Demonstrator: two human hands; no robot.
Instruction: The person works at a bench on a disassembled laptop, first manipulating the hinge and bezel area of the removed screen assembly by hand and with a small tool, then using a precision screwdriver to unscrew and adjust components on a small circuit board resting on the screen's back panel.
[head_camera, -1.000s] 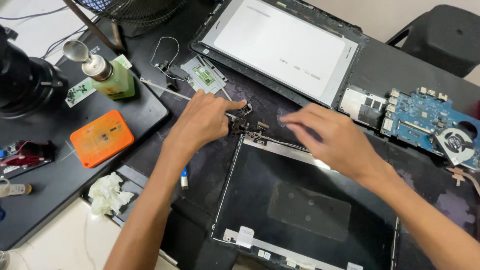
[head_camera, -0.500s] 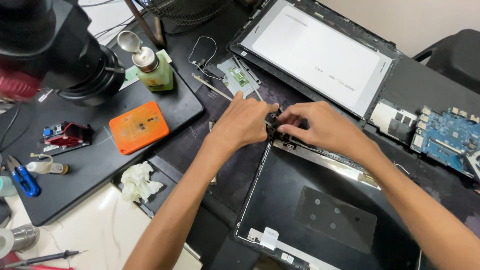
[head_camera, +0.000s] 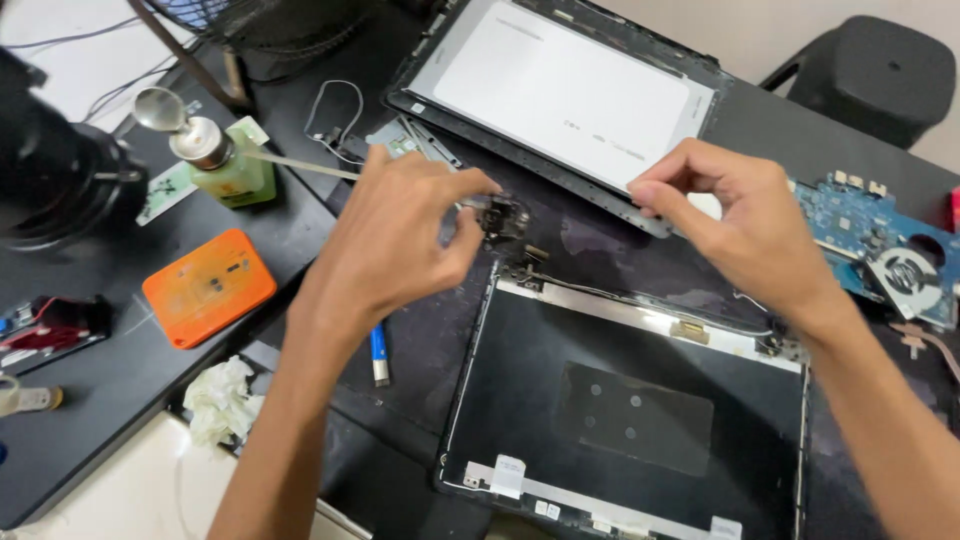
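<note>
Work surface seen from above: a dark table (head_camera: 90, 420) carrying a dismantled laptop. The largest part, the black lid shell (head_camera: 640, 420), lies below and between both hands; beyond them lies the pale display panel (head_camera: 560, 85) in its frame. Half a second ago the two hands met together at the shell's upper left corner, pinched on one small dark part; now they have drawn apart and lifted. The left hand (head_camera: 400, 245) holds that small dark hinge piece (head_camera: 503, 218) between thumb and fingertips, just above the shell's corner and clear of it. The right hand (head_camera: 735, 225) has moved off to the right, fingers curled toward the thumb; whether it pinches anything cannot be told. The separation suggests the piece is now free of the shell. Left of the left hand: an orange pad (head_camera: 208, 287), a green pump bottle (head_camera: 225, 165), crumpled tissue (head_camera: 222, 398); beneath the wrist, a blue-tipped pen (head_camera: 378, 352). Right of the right hand: a blue circuit board (head_camera: 870, 235) with fan.
</note>
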